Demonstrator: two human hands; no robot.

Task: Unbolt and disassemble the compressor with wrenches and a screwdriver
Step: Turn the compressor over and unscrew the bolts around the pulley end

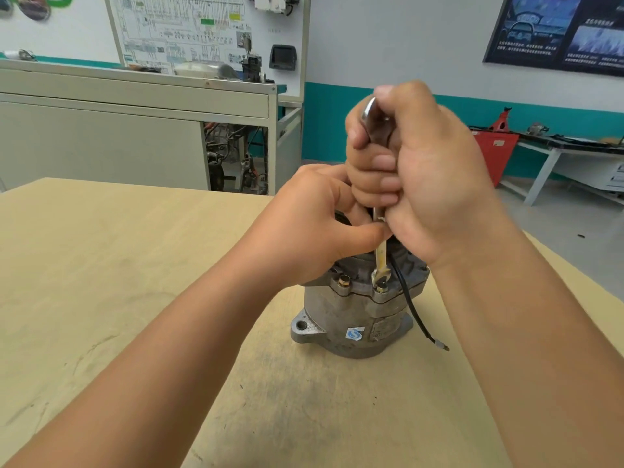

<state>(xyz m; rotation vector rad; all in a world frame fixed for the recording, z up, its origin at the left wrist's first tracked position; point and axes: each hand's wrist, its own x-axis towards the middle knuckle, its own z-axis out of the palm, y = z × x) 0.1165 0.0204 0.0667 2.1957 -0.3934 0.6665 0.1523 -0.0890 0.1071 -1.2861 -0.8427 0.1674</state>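
Note:
A grey metal compressor (351, 319) stands upright on the wooden table (135, 265). A silver wrench (381, 261) stands nearly vertical, its open jaw set on a bolt (382, 288) on the compressor's top flange. My right hand (415, 173) grips the wrench's upper shaft, fingers curled round it. My left hand (310, 224) rests on the compressor's top, its thumb touching the wrench shaft. A second bolt (344, 281) sits to the left on the flange. A black wire (415, 315) hangs from the compressor's right side. The compressor's top is hidden behind my hands.
A grey workbench cabinet (135, 130) with a wiring diagram board (202, 28) stands beyond the table's far edge. At the right are a red jack stand (496, 146) and a white bench (574, 153). The table's right edge runs diagonally near my right forearm.

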